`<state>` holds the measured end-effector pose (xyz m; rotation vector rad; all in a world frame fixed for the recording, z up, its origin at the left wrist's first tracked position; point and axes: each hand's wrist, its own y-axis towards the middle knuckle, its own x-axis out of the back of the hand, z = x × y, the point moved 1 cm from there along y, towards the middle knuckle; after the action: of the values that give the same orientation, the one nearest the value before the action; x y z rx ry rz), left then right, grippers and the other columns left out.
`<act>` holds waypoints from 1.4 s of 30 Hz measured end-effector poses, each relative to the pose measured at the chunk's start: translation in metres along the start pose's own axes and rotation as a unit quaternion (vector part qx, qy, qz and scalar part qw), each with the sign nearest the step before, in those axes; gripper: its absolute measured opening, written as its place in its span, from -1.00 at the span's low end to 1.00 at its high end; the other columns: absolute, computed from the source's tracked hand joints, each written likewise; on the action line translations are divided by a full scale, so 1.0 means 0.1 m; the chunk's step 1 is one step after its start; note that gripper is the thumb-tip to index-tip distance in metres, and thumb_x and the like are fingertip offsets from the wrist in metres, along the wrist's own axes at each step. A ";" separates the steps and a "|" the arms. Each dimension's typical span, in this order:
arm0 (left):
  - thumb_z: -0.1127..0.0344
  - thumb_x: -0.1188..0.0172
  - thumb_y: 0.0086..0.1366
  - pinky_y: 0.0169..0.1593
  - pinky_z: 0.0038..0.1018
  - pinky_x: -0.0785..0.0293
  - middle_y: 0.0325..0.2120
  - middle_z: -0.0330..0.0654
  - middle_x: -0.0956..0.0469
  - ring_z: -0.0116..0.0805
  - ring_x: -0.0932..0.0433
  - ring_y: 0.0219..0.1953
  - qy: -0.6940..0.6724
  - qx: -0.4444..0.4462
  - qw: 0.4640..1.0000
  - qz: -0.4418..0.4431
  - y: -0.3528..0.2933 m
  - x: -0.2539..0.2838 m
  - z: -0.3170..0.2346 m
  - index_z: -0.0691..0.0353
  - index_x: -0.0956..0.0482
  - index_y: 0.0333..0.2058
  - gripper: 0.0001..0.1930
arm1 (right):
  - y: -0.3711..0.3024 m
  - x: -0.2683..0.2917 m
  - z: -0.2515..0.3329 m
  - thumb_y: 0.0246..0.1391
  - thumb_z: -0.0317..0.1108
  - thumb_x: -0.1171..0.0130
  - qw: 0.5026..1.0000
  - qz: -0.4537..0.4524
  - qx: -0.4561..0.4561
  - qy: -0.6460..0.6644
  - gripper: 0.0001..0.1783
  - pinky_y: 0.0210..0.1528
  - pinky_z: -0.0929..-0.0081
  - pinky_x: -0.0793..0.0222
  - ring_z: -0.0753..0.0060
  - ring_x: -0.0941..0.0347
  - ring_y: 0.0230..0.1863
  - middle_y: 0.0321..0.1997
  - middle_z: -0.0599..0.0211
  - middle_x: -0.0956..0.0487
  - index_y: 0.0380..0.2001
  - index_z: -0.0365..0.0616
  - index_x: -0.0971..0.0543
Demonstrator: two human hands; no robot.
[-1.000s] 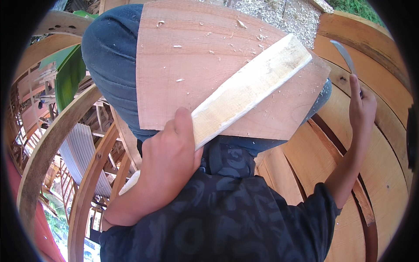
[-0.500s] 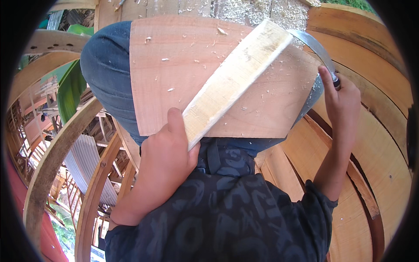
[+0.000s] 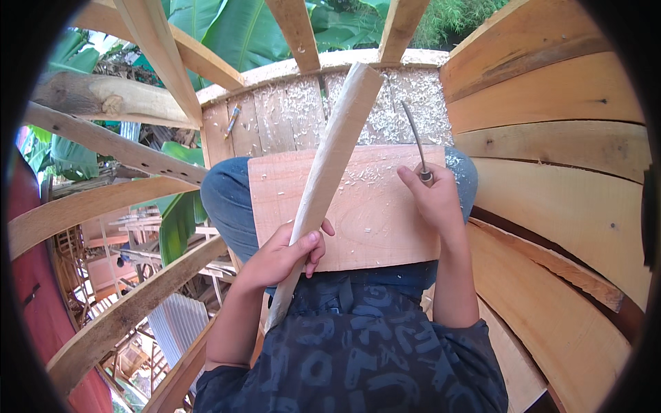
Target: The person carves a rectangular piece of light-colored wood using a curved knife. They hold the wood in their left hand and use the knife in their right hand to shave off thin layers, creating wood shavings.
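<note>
My left hand [image 3: 279,258] is wrapped round the lower part of a long pale strip of wood [image 3: 332,155], with the thumb across its face. The strip leans up and away, its low end against my dark shirt and its far end above the shavings. In my right hand [image 3: 441,201] is a curved knife [image 3: 415,131]; its thin blade points away from me, apart from the wood. My fingers hide most of its handle. Under both lies a flat reddish board [image 3: 385,227] across my lap, sprinkled with small shavings.
Plank flooring [image 3: 275,117] beyond my knees is strewn with white shavings, and a small slim object [image 3: 233,120] lies on it at the left. Curved planks [image 3: 551,141] rise at the right. Wooden ribs [image 3: 138,303] stand at the left, with gaps showing a lower level.
The strip has swung more upright and slid back, its low end now at my shirt. My right hand has moved left over the board, and the blade is off the strip's far end. The view has tilted up.
</note>
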<state>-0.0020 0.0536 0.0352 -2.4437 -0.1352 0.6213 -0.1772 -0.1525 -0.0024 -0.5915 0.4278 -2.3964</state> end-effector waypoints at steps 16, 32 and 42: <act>0.26 -0.08 0.32 -0.34 -0.50 -0.31 -0.55 -0.28 -0.35 -0.51 -0.31 -0.45 0.268 -0.077 0.941 -0.191 0.43 -0.14 0.13 0.26 -0.36 -0.31 -0.81 | 0.05 0.04 -0.19 0.03 -0.16 -0.27 0.996 -0.033 0.080 -0.037 -0.61 -0.64 0.45 -0.15 0.56 -0.25 -0.75 -0.83 0.32 -0.35 -0.59 -0.34 -0.57; 0.27 -0.06 0.31 -0.37 -0.43 -0.32 -0.59 -0.19 -0.36 -0.41 -0.33 -0.50 0.291 -0.116 0.932 -0.180 0.43 -0.10 0.15 0.31 -0.38 -0.29 -0.80 | 0.43 0.10 0.23 -0.10 -0.23 -0.18 0.889 -0.180 0.143 -0.396 -0.80 -0.35 0.13 -0.47 -0.01 -0.56 -0.45 -0.57 0.03 -0.57 -0.54 -0.13 -0.64; 0.26 -0.06 0.32 -0.36 -0.41 -0.33 -0.59 -0.15 -0.37 -0.40 -0.34 -0.50 0.259 -0.115 0.948 -0.142 0.47 0.03 0.17 0.32 -0.37 -0.25 -0.78 | 0.11 -0.13 0.29 -0.06 -0.20 -0.17 0.894 -0.080 0.232 -0.375 -0.78 -0.38 0.15 -0.47 0.02 -0.55 -0.48 -0.58 0.04 -0.57 -0.56 -0.11 -0.64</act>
<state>-0.0092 0.0253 -0.0060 -2.6511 -0.3526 -0.1801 -0.1477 -0.1570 0.0134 -1.2650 -0.5287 -2.0797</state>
